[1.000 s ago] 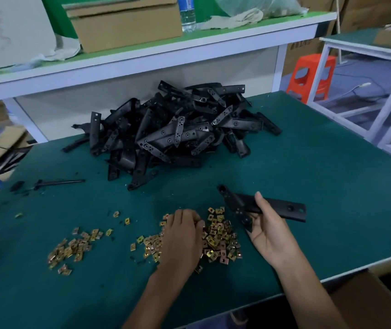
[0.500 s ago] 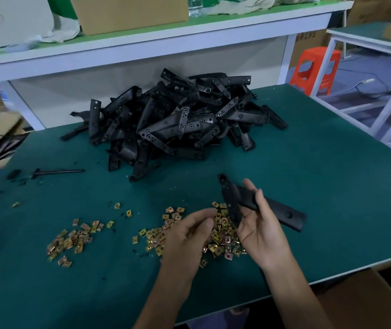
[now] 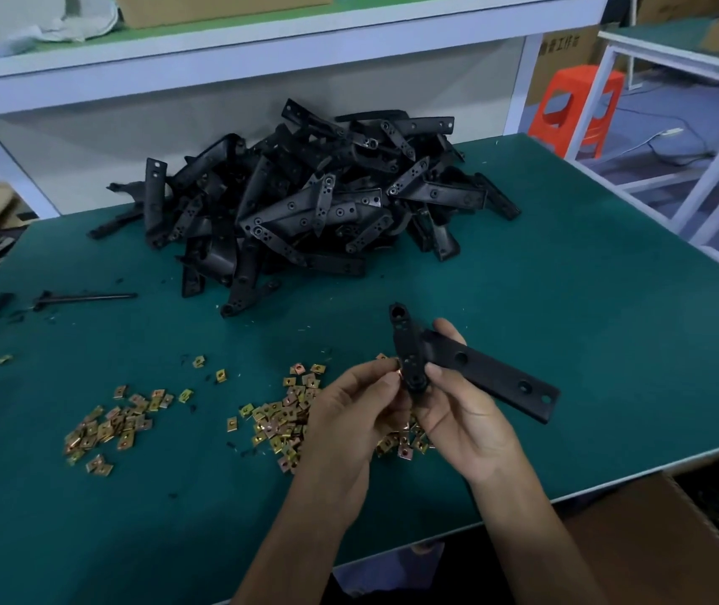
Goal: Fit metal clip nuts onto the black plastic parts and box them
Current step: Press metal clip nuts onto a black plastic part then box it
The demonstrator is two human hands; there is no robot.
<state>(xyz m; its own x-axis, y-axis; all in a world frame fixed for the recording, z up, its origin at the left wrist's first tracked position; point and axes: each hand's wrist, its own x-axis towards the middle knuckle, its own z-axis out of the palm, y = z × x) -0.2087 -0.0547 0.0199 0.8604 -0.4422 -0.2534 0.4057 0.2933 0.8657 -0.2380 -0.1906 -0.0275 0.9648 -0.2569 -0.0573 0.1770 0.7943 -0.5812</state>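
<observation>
My right hand [image 3: 462,412] grips a black plastic part [image 3: 488,373], an L-shaped bracket held above the green table [image 3: 567,307]. Its short arm points up and its long arm runs to the right. My left hand [image 3: 357,408] pinches a small brass-coloured clip nut [image 3: 397,372] against the left edge of the short arm. Below the hands lies a heap of clip nuts [image 3: 288,417], partly hidden by my left hand. A second, smaller heap of nuts [image 3: 109,427] lies further left. A big pile of black plastic parts [image 3: 305,203] sits at the back of the table.
A thin black rod [image 3: 83,297] lies at the table's left side. A cardboard box [image 3: 663,548] stands below the front right edge. A white shelf [image 3: 261,41] runs behind the pile. An orange stool [image 3: 576,107] and a white frame [image 3: 707,168] stand to the right.
My left hand left the nut heap with one nut and brought it up to the bracket. My right hand lifted the bracket off the table and turned it more upright.
</observation>
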